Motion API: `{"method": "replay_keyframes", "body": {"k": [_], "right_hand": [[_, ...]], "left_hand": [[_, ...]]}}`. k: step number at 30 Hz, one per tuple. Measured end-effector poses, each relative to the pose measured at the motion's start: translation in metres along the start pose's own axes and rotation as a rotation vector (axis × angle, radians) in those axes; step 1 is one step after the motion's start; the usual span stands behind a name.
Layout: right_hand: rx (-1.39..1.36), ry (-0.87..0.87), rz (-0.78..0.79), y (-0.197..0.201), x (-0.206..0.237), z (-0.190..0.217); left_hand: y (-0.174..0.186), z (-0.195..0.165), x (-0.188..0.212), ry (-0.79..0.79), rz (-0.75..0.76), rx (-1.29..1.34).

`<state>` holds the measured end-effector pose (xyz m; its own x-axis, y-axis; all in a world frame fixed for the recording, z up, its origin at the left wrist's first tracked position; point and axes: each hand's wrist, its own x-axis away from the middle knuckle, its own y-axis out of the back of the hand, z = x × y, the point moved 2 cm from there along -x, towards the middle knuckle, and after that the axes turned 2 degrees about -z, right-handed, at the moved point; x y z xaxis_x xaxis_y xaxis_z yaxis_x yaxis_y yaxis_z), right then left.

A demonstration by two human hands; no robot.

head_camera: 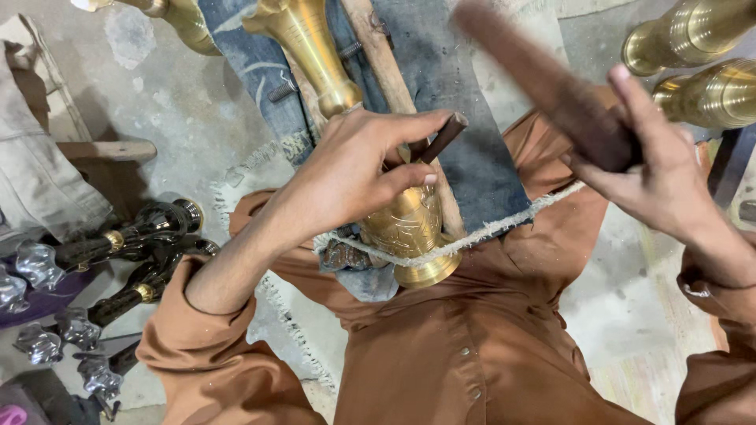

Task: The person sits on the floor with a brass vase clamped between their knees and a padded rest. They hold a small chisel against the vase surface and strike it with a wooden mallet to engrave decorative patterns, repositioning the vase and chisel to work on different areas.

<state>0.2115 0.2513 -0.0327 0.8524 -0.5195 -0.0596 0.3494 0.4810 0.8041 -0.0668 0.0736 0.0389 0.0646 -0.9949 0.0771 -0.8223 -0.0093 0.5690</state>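
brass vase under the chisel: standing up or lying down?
Lying down. The brass vase lies lengthwise on the denim cloth, a cord across its body; the left hand holds a chisel on it.

Brass vase (pixel 405 224): golden yellow, with a faint engraved line pattern on its rounded body. Cord (pixel 472 240) across it: off-white. Denim cloth (pixel 465 94) beneath: faded blue-grey with pale frayed fringe. Wooden stick (pixel 551 86): dark reddish brown. Small tool (pixel 441 138): dark brown. Shirt (pixel 472 338): rust brown, with matching buttons. Further brass vases (pixel 701 55): shiny gold with fine ringed bands. Black pieces (pixel 142 236): glossy black with gold collars and silvery ends. Floor (pixel 173 94): mottled grey.
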Motion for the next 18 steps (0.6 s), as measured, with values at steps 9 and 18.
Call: {"method": "replay_keyframes", "body": {"k": [9, 18], "right_hand": [[-0.081, 0.122, 0.034, 0.005, -0.010, -0.006], [-0.033, 0.132, 0.081, 0.015, -0.015, -0.004]], "left_hand": [[0.004, -0.011, 0.006, -0.024, -0.027, 0.024], [-0.001, -0.008, 0.018, -0.091, -0.136, 0.033]]}}
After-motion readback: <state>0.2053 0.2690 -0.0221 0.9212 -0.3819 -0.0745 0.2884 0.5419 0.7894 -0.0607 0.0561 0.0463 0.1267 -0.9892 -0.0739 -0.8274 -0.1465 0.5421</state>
